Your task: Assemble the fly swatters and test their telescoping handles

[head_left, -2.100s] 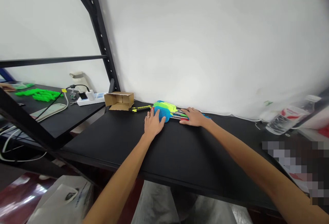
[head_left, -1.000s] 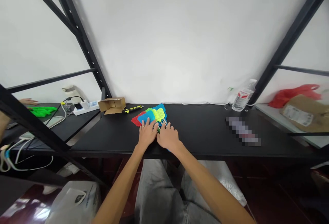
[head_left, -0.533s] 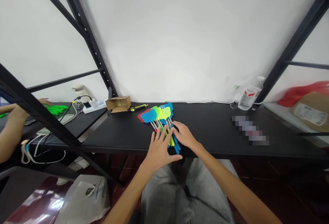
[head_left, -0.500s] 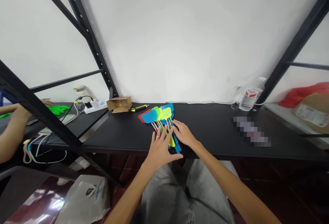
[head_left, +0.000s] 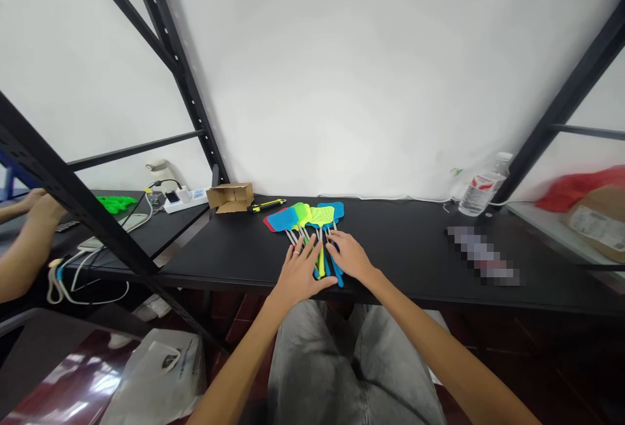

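Several small fly swatters in blue, green, yellow and red lie in an overlapping fan on the black table. Their heads point to the wall, with grey shafts and coloured handles toward me. My left hand, with a ring on one finger, lies over the left handles, fingers spread and thumb out to the right. At the right side of the bunch, my right hand rests its outstretched fingers on the shafts and blue handles. Parts of the left handles are hidden under my left hand.
Behind the swatters are an open cardboard box and a yellow-black cutter. A water bottle and a blurred-out object are at right. Black rack posts flank the table. At left, another person's arm is near a power strip.
The swatter heads have fanned wider, the yellow and blue ones at the right shifting rightward. Their handles now point more straight toward me. Both hands stay on the bunch.
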Tool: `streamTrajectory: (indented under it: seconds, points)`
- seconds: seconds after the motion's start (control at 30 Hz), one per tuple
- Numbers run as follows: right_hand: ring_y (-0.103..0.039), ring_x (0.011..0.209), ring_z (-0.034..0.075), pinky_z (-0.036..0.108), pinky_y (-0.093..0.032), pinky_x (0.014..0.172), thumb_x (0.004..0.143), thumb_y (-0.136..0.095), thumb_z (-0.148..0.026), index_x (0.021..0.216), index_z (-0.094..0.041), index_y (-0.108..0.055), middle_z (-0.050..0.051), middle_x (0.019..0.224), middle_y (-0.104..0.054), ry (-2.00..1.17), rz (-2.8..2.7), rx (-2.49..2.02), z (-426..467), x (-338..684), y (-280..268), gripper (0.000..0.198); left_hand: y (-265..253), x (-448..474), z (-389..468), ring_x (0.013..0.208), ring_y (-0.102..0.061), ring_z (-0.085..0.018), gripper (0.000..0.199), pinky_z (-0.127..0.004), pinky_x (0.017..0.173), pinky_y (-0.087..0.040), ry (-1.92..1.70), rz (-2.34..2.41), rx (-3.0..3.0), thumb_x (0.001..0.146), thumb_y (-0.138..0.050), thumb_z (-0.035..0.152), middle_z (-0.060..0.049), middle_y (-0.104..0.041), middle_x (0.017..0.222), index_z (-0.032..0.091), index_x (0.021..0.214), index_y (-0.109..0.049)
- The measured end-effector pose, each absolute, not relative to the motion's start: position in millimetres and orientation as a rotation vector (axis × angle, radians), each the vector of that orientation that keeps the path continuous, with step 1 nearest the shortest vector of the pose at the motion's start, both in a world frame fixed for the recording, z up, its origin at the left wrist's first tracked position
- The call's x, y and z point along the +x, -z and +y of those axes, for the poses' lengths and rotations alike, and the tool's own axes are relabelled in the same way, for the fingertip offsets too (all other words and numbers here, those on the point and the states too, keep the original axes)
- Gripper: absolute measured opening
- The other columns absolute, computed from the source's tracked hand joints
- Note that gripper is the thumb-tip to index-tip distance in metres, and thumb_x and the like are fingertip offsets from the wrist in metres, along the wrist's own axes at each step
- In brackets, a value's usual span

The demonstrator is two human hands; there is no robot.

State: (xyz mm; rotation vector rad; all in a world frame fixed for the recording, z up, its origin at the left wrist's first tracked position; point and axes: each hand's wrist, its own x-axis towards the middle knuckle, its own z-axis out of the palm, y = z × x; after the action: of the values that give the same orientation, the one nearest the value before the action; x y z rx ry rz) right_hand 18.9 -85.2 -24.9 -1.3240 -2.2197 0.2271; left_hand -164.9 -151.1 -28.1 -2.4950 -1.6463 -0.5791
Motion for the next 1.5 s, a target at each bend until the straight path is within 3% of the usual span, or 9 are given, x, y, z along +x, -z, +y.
streamTrajectory:
  seconds: [0.17,0.33,0.57,0.73,0.87,1.13,1.37,1.5]
  points:
    - [-0.047,0.134,0.029,0.042,-0.037,0.112,0.099,-0.038,-0.04,0.142,-0.015,-0.054,0.013,0.143,-0.055,-0.149,-2.317,-1.313,-79,23,25,0.052,22,-166,-155,0.15,-0.018,-0.036,0.077,-0.057,0.119,-0.023,0.466,-1.595,-2.584,0.093,-0.034,0.068,-0.005,-0.029,0.161,0.025,0.156,-0.028]
    - [-0.037,0.142,0.032,0.048,-0.034,0.114,0.1,-0.032,-0.053,0.148,-0.018,-0.047,0.012,0.151,-0.047,-0.134,-2.374,-1.306,-82,46,34,0.061,19,-177,-160,0.149,-0.02,-0.036,0.081,-0.058,0.118,-0.023,0.421,-1.536,-2.633,0.09,-0.039,0.07,-0.003,-0.028,0.162,0.029,0.157,-0.024]
    - [-0.018,0.15,0.032,0.052,-0.026,0.117,0.1,-0.026,-0.058,0.156,-0.031,-0.029,0.007,0.163,-0.023,-0.169,-2.498,-1.192,-94,41,30,0.062,16,-199,-162,0.15,-0.021,-0.03,0.069,-0.05,0.12,-0.026,0.423,-1.471,-2.69,0.095,-0.038,0.061,-0.003,-0.032,0.16,0.027,0.155,-0.031]
    - [-0.025,0.149,0.029,0.049,-0.026,0.118,0.102,-0.034,-0.047,0.143,-0.026,-0.051,0.008,0.161,-0.03,-0.312,-2.532,-1.078,-87,38,17,0.049,12,-214,-162,0.152,-0.016,-0.027,0.066,-0.048,0.121,-0.023,0.345,-1.444,-2.711,0.097,-0.038,0.053,-0.004,-0.023,0.163,0.027,0.157,-0.025]
    - [-0.028,0.148,0.026,0.047,-0.031,0.116,0.101,-0.036,-0.039,0.127,-0.024,-0.061,0.006,0.156,-0.04,-0.396,-2.455,-1.064,-84,40,9,0.039,21,-213,-161,0.151,-0.018,-0.028,0.07,-0.049,0.121,-0.023,0.363,-1.581,-2.597,0.096,-0.035,0.059,-0.008,-0.022,0.163,0.024,0.157,-0.026]
    - [-0.026,0.148,0.031,0.05,-0.027,0.117,0.096,-0.038,-0.029,0.141,-0.019,-0.051,0.008,0.159,-0.034,-0.349,-2.443,-1.253,-79,25,15,0.048,26,-194,-146,0.151,-0.015,-0.034,0.077,-0.054,0.119,-0.024,0.426,-1.75,-2.499,0.092,-0.035,0.069,-0.008,-0.028,0.162,0.023,0.154,-0.034]
    - [-0.031,0.145,0.033,0.054,-0.021,0.118,0.097,-0.035,-0.035,0.146,-0.016,-0.047,0.013,0.158,-0.035,-0.214,-2.37,-1.416,-92,0,27,0.053,19,-201,-133,0.15,-0.022,-0.029,0.069,-0.049,0.121,-0.024,0.457,-1.601,-2.649,0.094,-0.038,0.065,-0.007,-0.032,0.16,0.024,0.15,-0.041]
    - [-0.031,0.145,0.035,0.057,-0.02,0.118,0.098,-0.033,-0.035,0.147,-0.014,-0.045,0.016,0.158,-0.034,-0.229,-2.28,-1.506,-96,-21,30,0.054,21,-196,-133,0.151,-0.019,-0.03,0.064,-0.052,0.119,-0.026,0.466,-1.663,-2.57,0.097,-0.037,0.055,-0.006,-0.028,0.162,0.026,0.153,-0.035]
